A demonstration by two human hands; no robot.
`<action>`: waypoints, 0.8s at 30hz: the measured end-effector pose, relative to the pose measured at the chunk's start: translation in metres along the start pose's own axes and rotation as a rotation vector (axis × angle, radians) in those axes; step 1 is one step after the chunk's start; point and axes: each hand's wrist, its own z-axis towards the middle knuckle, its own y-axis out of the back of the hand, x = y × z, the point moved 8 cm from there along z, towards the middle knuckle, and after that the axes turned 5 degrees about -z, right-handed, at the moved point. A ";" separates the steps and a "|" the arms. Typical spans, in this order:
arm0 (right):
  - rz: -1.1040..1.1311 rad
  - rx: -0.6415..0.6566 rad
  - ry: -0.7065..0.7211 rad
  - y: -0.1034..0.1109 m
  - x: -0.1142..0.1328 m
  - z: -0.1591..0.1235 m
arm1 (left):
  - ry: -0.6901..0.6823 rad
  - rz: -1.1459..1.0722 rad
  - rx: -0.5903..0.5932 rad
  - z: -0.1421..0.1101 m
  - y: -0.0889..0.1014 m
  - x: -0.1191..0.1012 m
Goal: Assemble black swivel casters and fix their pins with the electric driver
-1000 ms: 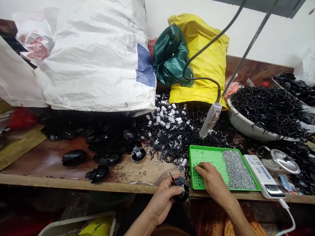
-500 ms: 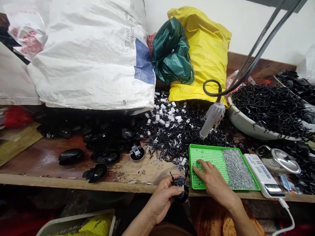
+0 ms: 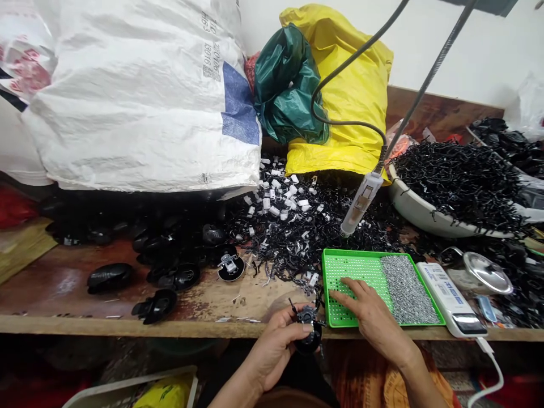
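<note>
My left hand (image 3: 272, 348) grips a small black plastic assembly (image 3: 309, 339) with a round base and thin arms sticking out, at the bench's front edge; the thumb presses on its top. Just right of it, my right hand (image 3: 378, 317) reaches over a green perforated tray (image 3: 361, 265), fingers spread and fingertips at the holes on its left side. Whether a small piece lies under those fingertips, I cannot tell. Silver screws (image 3: 412, 292) fill the tray's right part. Behind the tray, an electric screwdriver (image 3: 361, 204) hangs tip down from a cable.
Loose black and white parts (image 3: 289, 226) are heaped behind the tray. A white basin (image 3: 419, 212) of black pieces stands at right, near a white power bank (image 3: 450, 300) and a lidded metal pot (image 3: 487, 273). Black shells (image 3: 110, 277) lie left. Large sacks (image 3: 144, 113) line the back.
The hanging screwdriver has turned about its axis and its cable loop has swung left. My view has shifted slightly. Both hands stay nearly in place, the right fingers still spread over the tray.
</note>
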 end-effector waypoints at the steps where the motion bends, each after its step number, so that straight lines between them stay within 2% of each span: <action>1: 0.007 0.010 0.001 0.000 -0.001 0.000 | 0.007 0.001 0.003 0.000 0.000 0.001; 17: 0.039 0.013 -0.009 -0.008 -0.012 0.002 | -0.010 0.014 0.019 0.000 -0.001 -0.001; 24: 0.063 0.023 0.022 -0.004 -0.008 0.006 | 0.010 0.014 0.022 0.001 0.001 0.001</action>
